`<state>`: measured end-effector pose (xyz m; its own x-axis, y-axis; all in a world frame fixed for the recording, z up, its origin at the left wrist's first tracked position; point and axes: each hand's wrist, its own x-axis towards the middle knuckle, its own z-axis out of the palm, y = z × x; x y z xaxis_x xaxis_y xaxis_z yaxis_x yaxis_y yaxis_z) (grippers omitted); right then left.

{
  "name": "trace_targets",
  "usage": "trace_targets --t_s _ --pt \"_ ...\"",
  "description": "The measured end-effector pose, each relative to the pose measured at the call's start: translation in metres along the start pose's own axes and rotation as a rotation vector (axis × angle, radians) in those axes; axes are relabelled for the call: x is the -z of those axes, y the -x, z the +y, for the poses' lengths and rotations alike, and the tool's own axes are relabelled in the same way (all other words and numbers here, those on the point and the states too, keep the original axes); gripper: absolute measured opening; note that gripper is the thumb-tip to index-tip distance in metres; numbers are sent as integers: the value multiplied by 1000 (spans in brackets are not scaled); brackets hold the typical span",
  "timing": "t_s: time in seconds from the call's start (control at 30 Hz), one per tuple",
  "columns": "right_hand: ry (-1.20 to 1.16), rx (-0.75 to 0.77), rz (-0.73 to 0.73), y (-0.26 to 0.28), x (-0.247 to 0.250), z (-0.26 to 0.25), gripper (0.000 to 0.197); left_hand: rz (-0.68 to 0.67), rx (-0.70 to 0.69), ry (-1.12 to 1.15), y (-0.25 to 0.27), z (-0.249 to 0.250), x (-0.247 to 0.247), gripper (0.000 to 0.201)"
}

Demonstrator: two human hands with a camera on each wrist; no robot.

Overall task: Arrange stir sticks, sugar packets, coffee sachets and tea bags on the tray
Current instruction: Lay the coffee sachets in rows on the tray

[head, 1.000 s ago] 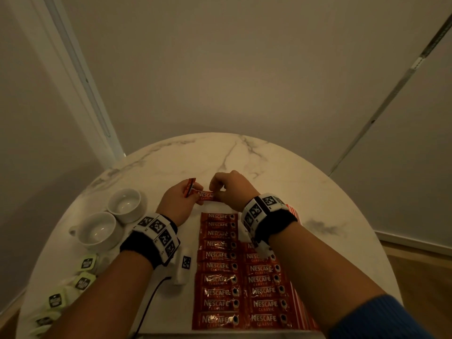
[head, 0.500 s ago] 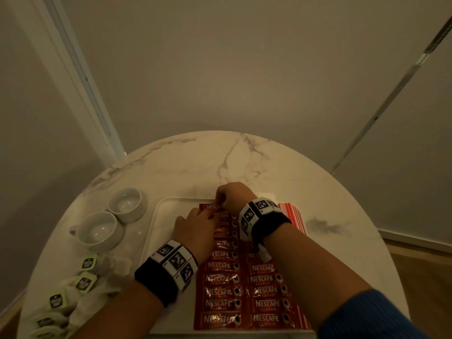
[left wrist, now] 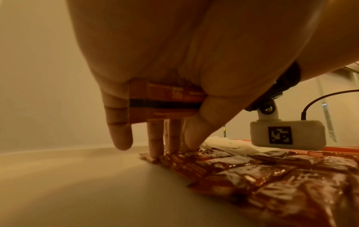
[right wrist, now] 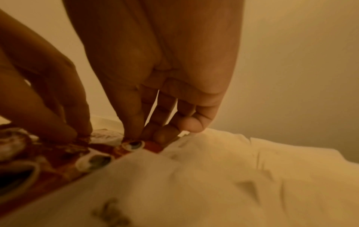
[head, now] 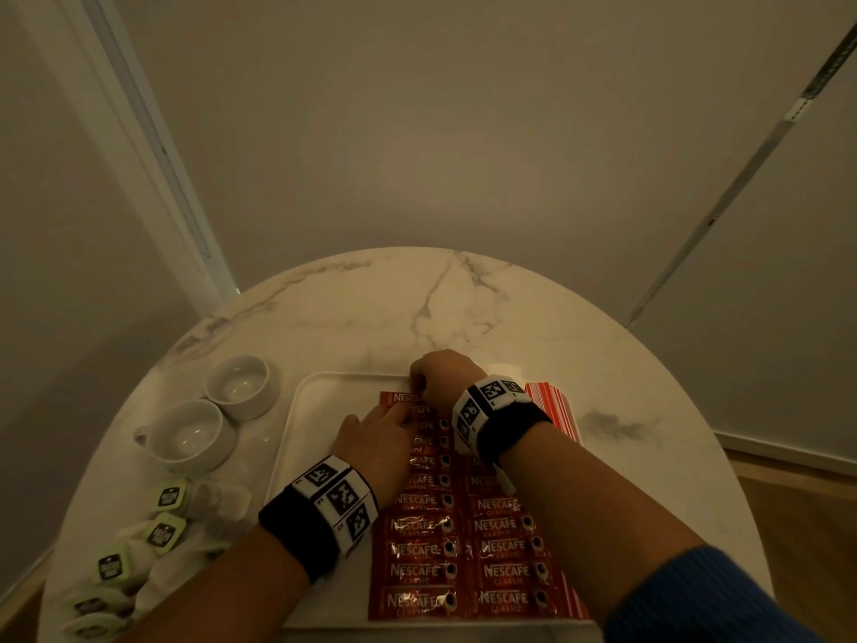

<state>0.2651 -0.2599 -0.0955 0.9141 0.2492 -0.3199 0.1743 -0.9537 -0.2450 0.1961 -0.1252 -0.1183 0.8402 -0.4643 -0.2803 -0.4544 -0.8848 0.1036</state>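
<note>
A white tray on the marble table holds two columns of red coffee sachets. The top sachet of the left column lies flat at the tray's far end. My left hand presses straight fingertips on its left part. That hand also clamps a spare sachet across its palm with the thumb. My right hand pinches the top sachet's right end, and in the right wrist view its thumb and fingers meet on the end printed with a cup.
Red-and-white striped packets lie at the tray's right edge, with white paper packets under my right wrist. Tea bags with green tags are heaped at the table's near left. Two white cups stand left of the tray.
Both hands came down from above the tray's far end and laid the sachet flat at the top of the left column. Over the last half second they barely moved.
</note>
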Motion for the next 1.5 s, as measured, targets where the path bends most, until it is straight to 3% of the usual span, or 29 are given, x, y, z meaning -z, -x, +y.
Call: trace_targets --t_s 0.37,0.47,0.57,0.67,0.77,0.87,0.93,1.07,1.2,1.3,1.5 --pt "2 28 9 -2 -3 5 25 30 -9 53 -1 -2 -2 49" --pt "-102 16 97 -2 3 11 25 115 51 235 -1 -9 12 38" --pt "-357 65 225 6 23 12 17 155 131 504 -4 -19 36 21" --pt "-738 102 117 24 49 5 24 71 187 626 -15 -27 54 14" --pt "-751 104 -13 36 63 0 31 34 203 766 -20 -29 64 23" --pt "-684 136 27 39 66 1 14 135 104 710 -22 -29 66 29" --pt "-721 146 82 38 65 6 6 262 40 798 -22 -29 64 28" --pt "-780 114 199 39 61 15 16 510 12 1080 -19 -38 60 18" --pt "-798 93 186 39 55 23 33 546 21 1070 -20 -43 57 18" --pt "-761 86 205 37 49 23 26 549 39 1035 -23 -40 57 19" --pt "-1207 -64 355 24 37 14 22 584 288 1631 -29 -21 54 10"
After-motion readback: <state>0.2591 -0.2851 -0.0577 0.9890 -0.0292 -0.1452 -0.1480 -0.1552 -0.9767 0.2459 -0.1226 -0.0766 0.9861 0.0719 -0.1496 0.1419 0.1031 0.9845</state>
